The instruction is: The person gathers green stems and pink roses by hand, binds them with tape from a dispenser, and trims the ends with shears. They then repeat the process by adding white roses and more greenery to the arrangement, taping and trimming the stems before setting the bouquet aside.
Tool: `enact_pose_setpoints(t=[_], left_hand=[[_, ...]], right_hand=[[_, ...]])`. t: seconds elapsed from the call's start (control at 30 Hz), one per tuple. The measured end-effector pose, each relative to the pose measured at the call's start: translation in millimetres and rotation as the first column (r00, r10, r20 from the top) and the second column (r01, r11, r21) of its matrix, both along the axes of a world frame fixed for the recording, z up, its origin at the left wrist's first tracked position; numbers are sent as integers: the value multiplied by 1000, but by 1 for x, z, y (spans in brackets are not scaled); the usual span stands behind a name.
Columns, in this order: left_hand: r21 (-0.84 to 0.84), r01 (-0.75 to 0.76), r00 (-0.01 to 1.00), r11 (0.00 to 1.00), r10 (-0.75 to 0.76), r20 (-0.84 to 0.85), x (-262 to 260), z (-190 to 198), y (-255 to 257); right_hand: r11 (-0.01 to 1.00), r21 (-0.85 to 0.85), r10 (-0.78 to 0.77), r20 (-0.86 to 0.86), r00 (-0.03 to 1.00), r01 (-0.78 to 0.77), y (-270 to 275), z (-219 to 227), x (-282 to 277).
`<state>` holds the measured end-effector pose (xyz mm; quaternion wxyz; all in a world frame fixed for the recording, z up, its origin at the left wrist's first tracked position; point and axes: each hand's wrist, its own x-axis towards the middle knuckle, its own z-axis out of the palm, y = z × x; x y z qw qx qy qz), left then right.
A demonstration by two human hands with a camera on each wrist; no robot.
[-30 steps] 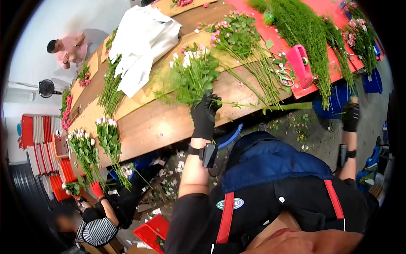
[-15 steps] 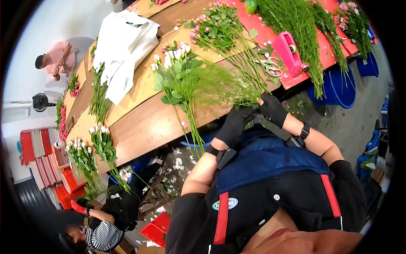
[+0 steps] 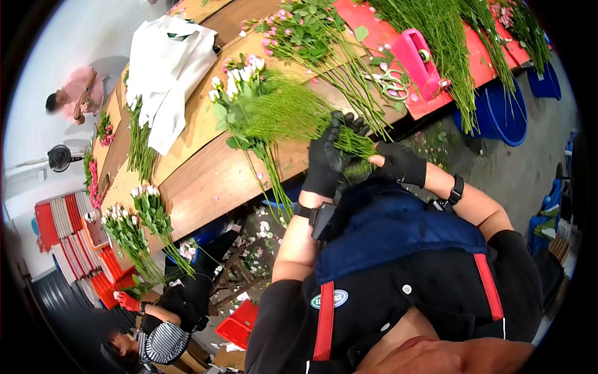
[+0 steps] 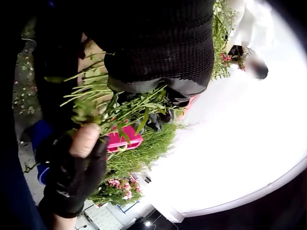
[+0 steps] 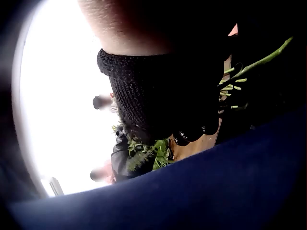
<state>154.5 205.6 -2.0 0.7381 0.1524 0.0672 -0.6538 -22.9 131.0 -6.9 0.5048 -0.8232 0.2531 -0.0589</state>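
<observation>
Your black-gloved left hand [image 3: 329, 156] curls its fingers round feathery green sprigs [image 3: 289, 112]; your black-gloved right hand [image 3: 402, 165] pinches their stems [image 3: 359, 147]. A round blue bucket [image 3: 489, 121] stands below the red table [image 3: 418, 110] edge.

Pink tape dispenser [image 3: 415, 59] near scissors [image 3: 385, 81], white sheet [image 3: 167, 75] (crumpled), 1 black fan [image 3: 60, 158]

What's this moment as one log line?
Left grip: feathery greens | right grip: their stem ends | nearest white flowers: on table, stems overhanging
</observation>
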Motion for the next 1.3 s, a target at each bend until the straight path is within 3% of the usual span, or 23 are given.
enact_pose_setpoints(t=[0.03, 0.07, 0.1, 0.17, 0.23, 0.3, 0.37, 0.4, 0.43, 0.5, 0.53, 0.57, 0.6, 0.67, 0.7, 0.73, 0.83, 0.93, 0.97, 1.03, 1.13, 1.23, 1.3], left_hand=[[40, 31, 999, 999, -33, 43, 5, 7, -4], [140, -23, 981, 990, -5, 194, 4, 17, -6], [229, -89, 939, 969, 4, 345, 4, 28, -7], [274, -270, 880, 923, 121, 459, 53, 12, -8], [-73, -225, 916, 972, 237, 325, 99, 14, -2], [40, -222, 927, 974, 198, 319, 100, 27, 0], [155, -192, 923, 969, 125, 363, 73, 47, -5], [24, -126, 944, 992, 113, 309, 70, 36, -5], [99, -166, 945, 981, 130, 299, 63, 33, -9], [150, -162, 948, 975, 112, 297, 50, 23, -16], [145, -131, 958, 981, 88, 272, 42, 24, -20], [158, -121, 959, 980, 74, 275, 33, 29, -24], [171, -113, 959, 979, 62, 278, 24, 37, -28], [200, -93, 966, 975, 40, 257, 9, 45, -37], [185, -71, 956, 980, 14, 293, 4, 48, -40], [171, -50, 944, 984, -9, 329, 0, 52, -41], [194, -9, 944, 981, -56, 326, 10, 41, -39], [297, -31, 978, 954, -32, 207, 30, 23, -35], [285, 38, 986, 958, -83, 148, 35, 23, -31], [217, -24, 957, 976, -40, 288, 33, 29, -24], [230, 8, 998, 973, -20, 52, 33, 25, -24], [218, 20, 999, 976, -29, 42, 23, 32, -25], [229, -75, 997, 970, 75, 8, 21, 17, -28]], right_hand=[[992, 60, 115, -150, 982, -107, -4, 9, -7], [993, 76, 102, -131, 986, -93, -6, 15, -12], [991, -100, 87, 17, 996, -85, -7, 14, -21], [983, -154, 88, -78, 993, -99, -16, 16, -59], [965, -190, 126, -274, 953, -182, -24, -18, -132], [974, -65, 135, -596, 791, -215, -31, -28, -188], [935, -199, 89, -666, 740, -292, -39, -26, -220], [850, -433, 14, -549, 836, -299, -43, -21, -221], [717, -646, -34, -408, 913, -262, -51, -10, -215], [700, -715, -142, -133, 981, 4, -70, 18, -190], [806, -560, -255, -30, 966, 195, -75, 45, -148], [920, -339, -183, 74, 980, 197, -80, 57, -120], [941, -315, -60, 197, 979, 121, -81, 58, -97], [987, -149, -22, 193, 981, 52, -66, 73, -51], [969, -246, 33, 199, 979, 18, -60, 63, -34], [991, -111, 74, 29, 997, -70, -55, 75, -18], [989, -141, 55, 135, 989, -36, -55, 48, -3], [913, 407, -14, 54, 998, -9, -67, 51, -8], [935, 352, 11, 97, 995, -45, -70, 50, -9], [886, 463, 3, 13, 1000, -9, -63, 58, -12], [942, 314, 133, -19, 991, -120, -55, 31, -16], [962, 255, 67, 113, 991, -94, -47, 24, -19], [978, 191, 59, 120, 991, -81, -47, 8, -22]])
